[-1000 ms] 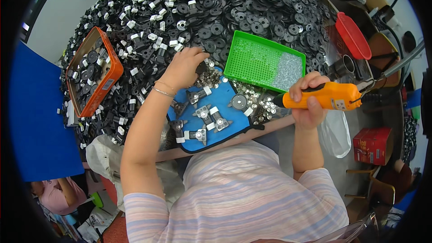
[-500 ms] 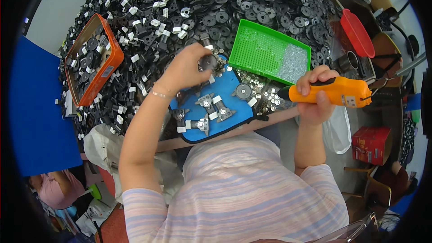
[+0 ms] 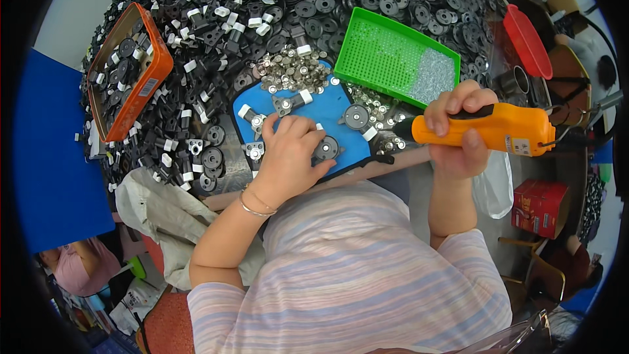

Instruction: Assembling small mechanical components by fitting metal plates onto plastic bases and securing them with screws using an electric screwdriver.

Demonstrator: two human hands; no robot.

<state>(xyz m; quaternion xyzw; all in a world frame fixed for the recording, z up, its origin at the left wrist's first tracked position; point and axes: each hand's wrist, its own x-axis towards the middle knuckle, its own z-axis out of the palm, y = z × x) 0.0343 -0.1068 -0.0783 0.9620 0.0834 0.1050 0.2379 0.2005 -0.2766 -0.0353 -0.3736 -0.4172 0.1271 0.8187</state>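
Lowered to frame centre, the left hand (image 3: pixel 288 154) has brought a disc (image 3: pixel 326 147) onto the mat (image 3: pixel 335 106), among other parts (image 3: pixel 288 103); whether it still pinches, I cannot tell. Right of centre, the right hand (image 3: pixel 457 156) clamps the driver (image 3: pixel 488 130).

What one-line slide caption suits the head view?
Left hand over parts on a blue mat, right hand gripping an orange handheld tool near a green tray.

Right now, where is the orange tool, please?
In the head view, the orange tool is right of centre, gripped in the right hand, below and right of the green tray.
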